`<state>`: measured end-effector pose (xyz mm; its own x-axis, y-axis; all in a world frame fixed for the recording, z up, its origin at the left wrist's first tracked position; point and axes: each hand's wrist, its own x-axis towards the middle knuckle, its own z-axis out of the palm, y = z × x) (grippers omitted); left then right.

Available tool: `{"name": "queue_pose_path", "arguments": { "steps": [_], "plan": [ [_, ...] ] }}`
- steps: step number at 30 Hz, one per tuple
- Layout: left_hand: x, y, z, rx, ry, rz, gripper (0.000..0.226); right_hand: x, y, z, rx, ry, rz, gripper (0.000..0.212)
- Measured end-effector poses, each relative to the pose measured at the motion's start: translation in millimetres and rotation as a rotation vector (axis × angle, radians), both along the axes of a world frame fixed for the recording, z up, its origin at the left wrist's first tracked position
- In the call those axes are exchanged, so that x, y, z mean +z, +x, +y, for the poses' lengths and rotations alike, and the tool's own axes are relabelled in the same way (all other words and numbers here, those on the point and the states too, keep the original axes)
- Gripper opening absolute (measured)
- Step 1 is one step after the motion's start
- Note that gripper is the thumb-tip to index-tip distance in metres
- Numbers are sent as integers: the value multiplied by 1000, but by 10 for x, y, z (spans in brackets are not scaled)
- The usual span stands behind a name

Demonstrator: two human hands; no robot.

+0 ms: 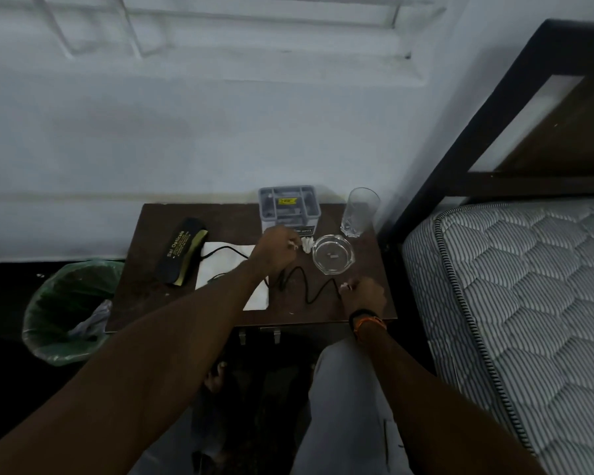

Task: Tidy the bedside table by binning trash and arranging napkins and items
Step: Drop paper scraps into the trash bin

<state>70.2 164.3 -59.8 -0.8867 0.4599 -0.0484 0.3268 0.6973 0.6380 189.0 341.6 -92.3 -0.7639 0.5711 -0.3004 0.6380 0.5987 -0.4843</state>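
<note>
Two hands picking up bits of paper trash on the bedside table.

Left hand curled, pinching a small white scrap beside the glass ashtray; right hand curled in front of the ashtray, pinching what looks like another white bit. One more crumpled white scrap lying just left of the ashtray, right by the left fingers. Step in hand, probably: gathering trash. Next, likely: carrying the scraps far left of the ashtray, past the table edge, to the bin, and letting go above it. Flat white napkin left of the ashtray, under a black cable, not yet tidied. Ashtray almost empty, maybe one tiny speck. Drinking glass behind the ashtray, empty. Grey box behind it too, insides hard to see. Bin lined with a green bag, some pale trash inside.
</note>
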Motion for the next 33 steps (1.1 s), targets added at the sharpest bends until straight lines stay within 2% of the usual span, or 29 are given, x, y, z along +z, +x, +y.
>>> {"name": "queue_pose_path", "arguments": {
  "steps": [4,6,9,12,17,24,31,33],
  "plan": [
    [-77,-141,156,-150,-68,-35,41,-45,-60,19,79,45,-42,35],
    [-128,-173,222,-188,-101,-55,39,-63,-91,16,120,77,-46,30],
    [-201,-201,299,-247,-126,10,40,-94,-131,13,170,123,-23,20],
    [-246,-220,334,-287,-196,32,33,-108,-149,11,222,167,-24,19],
    [-289,-260,388,-221,-301,-42,26,-138,-158,32,201,126,-15,18],
    [-196,-252,268,-85,-174,-127,19,-21,-98,13,-39,74,166,13],
    [102,-101,-2,25,-119,-44,28,353,-149,-117,-55,32,311,14],
    [226,-38,-104,77,-73,-18,21,484,-183,-220,-26,23,362,12]
  ]
}}
